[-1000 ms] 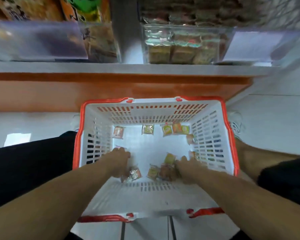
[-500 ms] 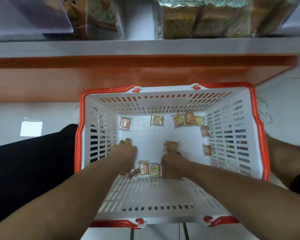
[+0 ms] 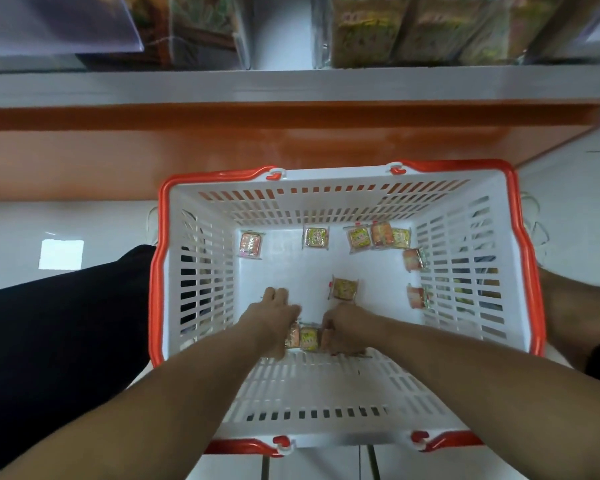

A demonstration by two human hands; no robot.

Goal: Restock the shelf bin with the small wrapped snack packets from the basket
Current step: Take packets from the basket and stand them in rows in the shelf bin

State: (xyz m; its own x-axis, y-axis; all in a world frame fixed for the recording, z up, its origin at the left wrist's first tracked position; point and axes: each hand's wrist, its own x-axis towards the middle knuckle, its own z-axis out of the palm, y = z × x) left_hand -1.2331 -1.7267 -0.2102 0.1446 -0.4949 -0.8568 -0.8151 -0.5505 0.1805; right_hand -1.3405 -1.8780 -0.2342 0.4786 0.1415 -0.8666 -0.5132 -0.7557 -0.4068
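A white basket with a red rim (image 3: pixel 525 258) stands on the floor below the shelf. Several small wrapped snack packets lie on its bottom: a pink one (image 3: pixel 250 244) at the far left, a green one (image 3: pixel 316 237), a cluster of three (image 3: pixel 378 236) at the far right, two by the right wall (image 3: pixel 415 259), and one in the middle (image 3: pixel 344 289). My left hand (image 3: pixel 274 315) and my right hand (image 3: pixel 345 332) reach deep inside and squeeze a short row of packets (image 3: pixel 305 337) between them. The clear shelf bin (image 3: pixel 395 32) holds brownish packs above.
A grey shelf edge (image 3: pixel 291 86) with an orange base panel (image 3: pixel 222 150) runs across above the basket. Another clear bin (image 3: pixel 194 29) stands at the upper left. My dark trouser leg (image 3: pixel 66 323) lies left of the basket, on a white tiled floor (image 3: pixel 575 174).
My two hands have drawn together near the basket's front, gathering loose packets into a row between them. One packet stays behind in the middle. The view has shifted closer and downward.
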